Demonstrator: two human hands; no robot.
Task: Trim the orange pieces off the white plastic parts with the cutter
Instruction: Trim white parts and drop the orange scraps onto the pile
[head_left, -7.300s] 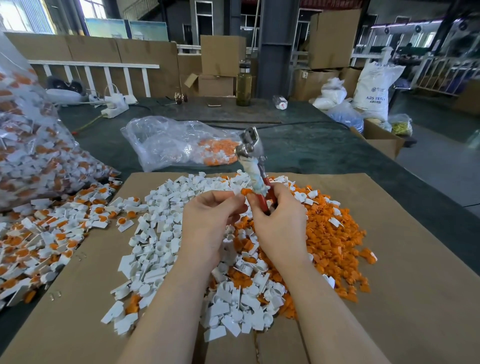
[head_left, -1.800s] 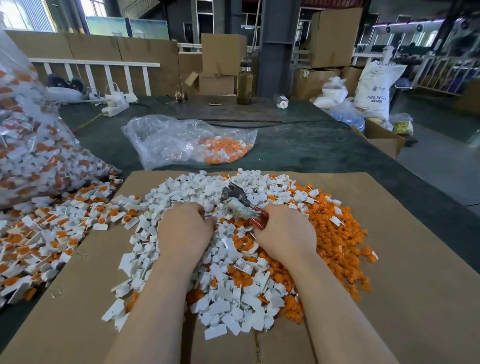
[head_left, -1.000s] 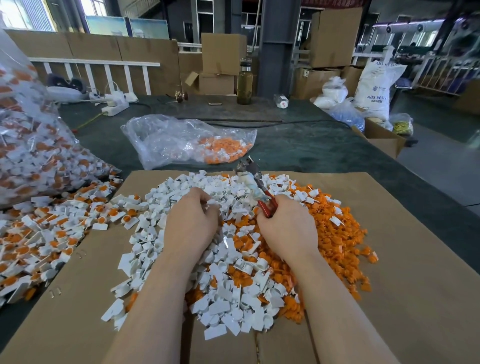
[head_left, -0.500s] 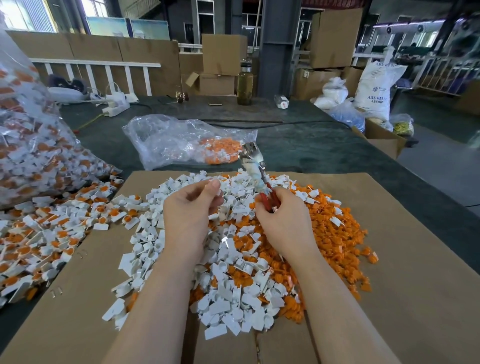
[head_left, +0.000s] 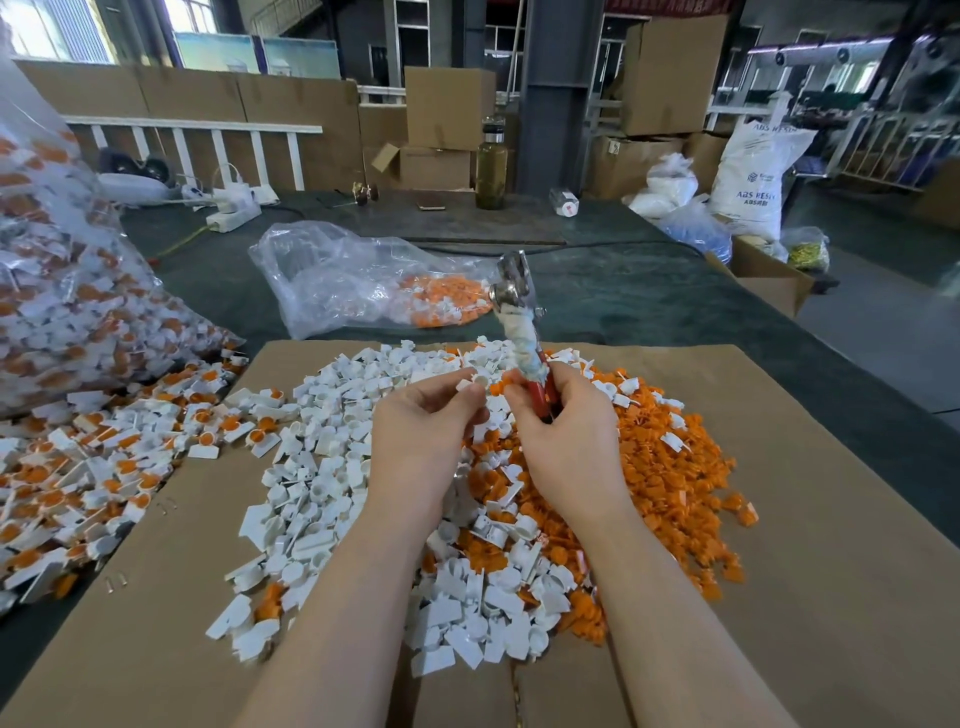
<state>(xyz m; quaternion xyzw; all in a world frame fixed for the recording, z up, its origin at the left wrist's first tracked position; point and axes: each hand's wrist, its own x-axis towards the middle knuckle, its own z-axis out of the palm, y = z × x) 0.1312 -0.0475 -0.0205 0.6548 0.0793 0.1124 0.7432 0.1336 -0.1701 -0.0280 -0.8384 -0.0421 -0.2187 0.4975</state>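
Warehouse bench, cardboard sheet (head_left: 779, 597) | sack (head_left: 753, 176) at 2 o'clock reads "ABS RESIN" | left hand (head_left: 421, 431) pinches white part (head_left: 470, 383) at centre | right hand (head_left: 566, 431) grips cutter (head_left: 519, 322), upright | orange offcuts (head_left: 670, 467) at 3 o'clock.

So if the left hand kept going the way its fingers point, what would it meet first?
Most likely the right hand gripping the cutter. The left hand pinches a small white part, its fingertips aimed rightward at the red handles; depth is hard to judge.
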